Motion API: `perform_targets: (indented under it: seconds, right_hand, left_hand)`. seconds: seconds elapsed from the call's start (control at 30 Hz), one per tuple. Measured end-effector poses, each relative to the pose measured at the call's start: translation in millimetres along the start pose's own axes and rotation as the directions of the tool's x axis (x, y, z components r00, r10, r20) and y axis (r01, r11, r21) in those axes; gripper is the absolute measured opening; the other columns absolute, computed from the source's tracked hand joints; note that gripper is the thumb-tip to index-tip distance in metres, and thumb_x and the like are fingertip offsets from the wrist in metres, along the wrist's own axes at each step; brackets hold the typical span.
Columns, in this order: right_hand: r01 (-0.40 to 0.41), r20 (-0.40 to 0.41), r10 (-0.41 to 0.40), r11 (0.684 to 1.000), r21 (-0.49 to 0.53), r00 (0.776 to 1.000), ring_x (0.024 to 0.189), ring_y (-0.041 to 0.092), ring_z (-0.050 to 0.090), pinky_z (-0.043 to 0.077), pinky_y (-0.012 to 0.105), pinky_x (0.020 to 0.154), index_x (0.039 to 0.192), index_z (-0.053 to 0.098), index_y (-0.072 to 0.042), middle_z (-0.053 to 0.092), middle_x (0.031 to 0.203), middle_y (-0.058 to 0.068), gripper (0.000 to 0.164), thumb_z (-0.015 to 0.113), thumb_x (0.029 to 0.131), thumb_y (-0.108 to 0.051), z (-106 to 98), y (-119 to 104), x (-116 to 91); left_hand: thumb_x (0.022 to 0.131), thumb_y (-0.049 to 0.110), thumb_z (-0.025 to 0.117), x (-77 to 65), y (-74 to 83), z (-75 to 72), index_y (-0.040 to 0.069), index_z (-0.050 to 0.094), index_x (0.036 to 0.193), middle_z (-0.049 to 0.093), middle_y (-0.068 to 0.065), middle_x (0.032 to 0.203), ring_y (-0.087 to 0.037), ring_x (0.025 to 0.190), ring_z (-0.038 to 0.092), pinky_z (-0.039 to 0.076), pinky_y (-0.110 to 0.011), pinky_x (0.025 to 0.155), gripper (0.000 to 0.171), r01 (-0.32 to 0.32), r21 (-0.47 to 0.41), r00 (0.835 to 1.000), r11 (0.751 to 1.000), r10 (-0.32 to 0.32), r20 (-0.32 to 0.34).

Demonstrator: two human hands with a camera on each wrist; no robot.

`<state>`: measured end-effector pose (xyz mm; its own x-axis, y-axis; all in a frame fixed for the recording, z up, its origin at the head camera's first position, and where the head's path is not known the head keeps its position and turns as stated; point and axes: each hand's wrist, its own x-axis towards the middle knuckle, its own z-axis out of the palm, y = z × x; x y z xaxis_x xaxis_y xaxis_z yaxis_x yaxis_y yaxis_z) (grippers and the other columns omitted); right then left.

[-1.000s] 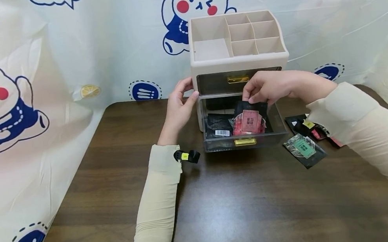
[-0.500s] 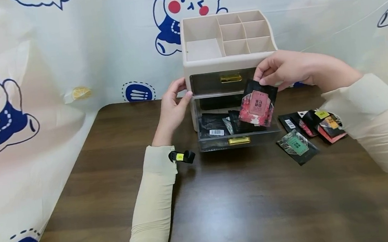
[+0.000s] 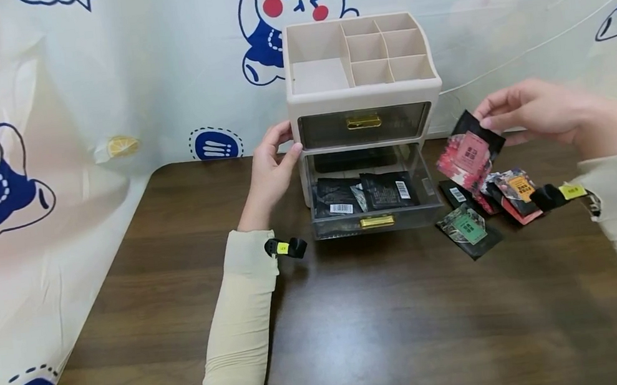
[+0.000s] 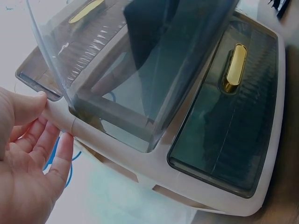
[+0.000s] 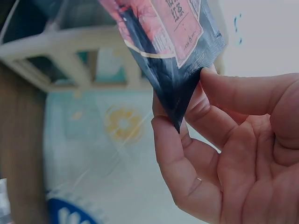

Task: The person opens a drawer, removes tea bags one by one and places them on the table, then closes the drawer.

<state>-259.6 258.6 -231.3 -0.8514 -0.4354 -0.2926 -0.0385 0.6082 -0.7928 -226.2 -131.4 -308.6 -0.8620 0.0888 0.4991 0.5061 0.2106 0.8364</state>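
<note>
Right grip [image 3: 545,111]: thumb and fingers are clamped together on one top corner of the pink-labelled packet [image 3: 468,150]. The packet hangs tilted, down and to the left of the grip. Holding it by the corner appears to leave most of the printed face uncovered and lets a thin, light item be carried with little effort.

Left grip [image 3: 275,171]: closed around the near left edge of the cabinet [image 3: 366,92], thumb on the front frame, fingers along the side. This looks like a bracing hold, presumably to keep the cabinet from shifting.

To the right of the left grip and below its level, the lower drawer [image 3: 340,227] stands pulled out, dark packets [image 3: 390,191] lying in it; the extension presumably gives access from above. Below the right grip, on the surface [image 3: 413,332], lie a green-labelled packet [image 3: 467,232] and an orange-labelled packet [image 3: 517,186], the latter among overlapping others. Whether the held packet touches these cannot be determined.

Pose: the right wrist is level, palm side turned towards the cabinet, hand raised above the loose packets. The left forearm slants upward and forward to the cabinet's side.
</note>
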Motion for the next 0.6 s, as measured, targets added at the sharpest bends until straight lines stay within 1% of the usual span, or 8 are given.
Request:
perform_targets:
  seconds: [0.13, 0.2, 0.27, 0.3, 0.4, 0.43, 0.5, 0.6]
  right_hand:
    - [0.032, 0.045, -0.037, 0.994, 0.104, 0.998, 0.073, 0.013, 0.057, 0.052, 0.029, 0.068, 0.099, 0.058, -0.013, 0.062, 0.083, -0.005, 0.013, 0.047, 0.096, -0.007, 2, 45, -6]
    - [0.026, 0.054, -0.034, 0.989, 0.147, 0.998, 0.072, 0.012, 0.056, 0.051, 0.028, 0.065, 0.098, 0.059, -0.016, 0.062, 0.083, -0.006, 0.015, 0.046, 0.096, -0.008, 5, 67, -9]
    - [0.015, 0.069, -0.028, 0.982, 0.187, 0.997, 0.074, 0.012, 0.057, 0.051, 0.028, 0.065, 0.099, 0.060, -0.017, 0.063, 0.085, -0.006, 0.019, 0.044, 0.097, -0.008, 7, 87, -11]
    - [-0.001, 0.070, -0.014, 0.977, 0.212, 0.997, 0.077, 0.013, 0.057, 0.051, 0.028, 0.068, 0.099, 0.061, -0.017, 0.064, 0.087, -0.005, 0.020, 0.043, 0.097, -0.008, 9, 97, -11]
    - [-0.045, 0.047, 0.035, 0.969, 0.244, 0.998, 0.082, 0.013, 0.057, 0.050, 0.028, 0.073, 0.100, 0.060, -0.014, 0.063, 0.088, -0.005, 0.019, 0.043, 0.098, -0.009, 16, 119, -13]
    - [-0.057, 0.036, 0.050, 0.971, 0.230, 0.998, 0.084, 0.013, 0.057, 0.049, 0.030, 0.075, 0.100, 0.060, -0.012, 0.063, 0.088, -0.005, 0.017, 0.043, 0.098, -0.008, 18, 125, -14]
    - [-0.075, -0.002, 0.076, 0.981, 0.181, 0.997, 0.086, 0.012, 0.056, 0.049, 0.039, 0.081, 0.102, 0.058, -0.004, 0.061, 0.089, -0.004, 0.015, 0.044, 0.097, -0.008, 23, 135, -15]
    - [-0.085, -0.058, 0.087, 0.996, 0.039, 0.994, 0.091, 0.010, 0.052, 0.045, 0.054, 0.085, 0.104, 0.055, 0.003, 0.059, 0.098, 0.001, 0.016, 0.046, 0.096, -0.008, 30, 142, -15]
  left_hand:
    - [0.091, 0.000, 0.052, -0.3, -0.6, 0.7, -0.006, 0.047, 0.126, 0.050, -0.020, 0.119, -0.019, 0.109, 0.047, 0.048, -0.036, 0.083, 0.036, 0.005, 0.000, 1.000, 1.000, -0.005, -0.001]
    - [0.091, -0.001, 0.052, -0.5, -0.8, 1.2, -0.006, 0.047, 0.126, 0.050, -0.020, 0.119, -0.019, 0.109, 0.047, 0.048, -0.036, 0.083, 0.036, 0.006, -0.001, 1.000, 1.000, -0.006, 0.000]
    - [0.091, -0.001, 0.052, -0.9, -0.8, 1.6, -0.006, 0.047, 0.126, 0.050, -0.020, 0.119, -0.019, 0.109, 0.048, 0.048, -0.037, 0.084, 0.036, 0.008, -0.001, 1.000, 1.000, -0.008, 0.003]
    - [0.091, -0.001, 0.052, -1.2, -0.8, 1.8, -0.006, 0.047, 0.126, 0.050, -0.020, 0.119, -0.019, 0.109, 0.048, 0.048, -0.037, 0.084, 0.036, 0.010, 0.000, 1.000, 1.000, -0.010, 0.004]
    - [0.091, -0.001, 0.052, -1.8, -0.4, 2.1, -0.006, 0.046, 0.126, 0.050, -0.020, 0.120, -0.019, 0.109, 0.047, 0.048, -0.037, 0.084, 0.036, 0.017, 0.005, 1.000, 1.000, -0.017, 0.003]
    - [0.091, -0.001, 0.053, -1.8, -0.3, 2.0, -0.006, 0.046, 0.126, 0.050, -0.020, 0.120, -0.019, 0.109, 0.047, 0.048, -0.037, 0.084, 0.037, 0.019, 0.006, 1.000, 1.000, -0.019, 0.001]
    - [0.091, -0.001, 0.053, -1.4, 0.0, 2.0, -0.006, 0.046, 0.127, 0.050, -0.019, 0.120, -0.019, 0.109, 0.047, 0.048, -0.037, 0.084, 0.037, 0.019, 0.008, 1.000, 1.000, -0.019, -0.003]
    - [0.091, 0.000, 0.053, -0.3, 0.4, 2.0, -0.006, 0.046, 0.127, 0.050, -0.019, 0.121, -0.019, 0.109, 0.047, 0.048, -0.037, 0.085, 0.037, 0.011, 0.011, 1.000, 1.000, -0.011, 0.000]
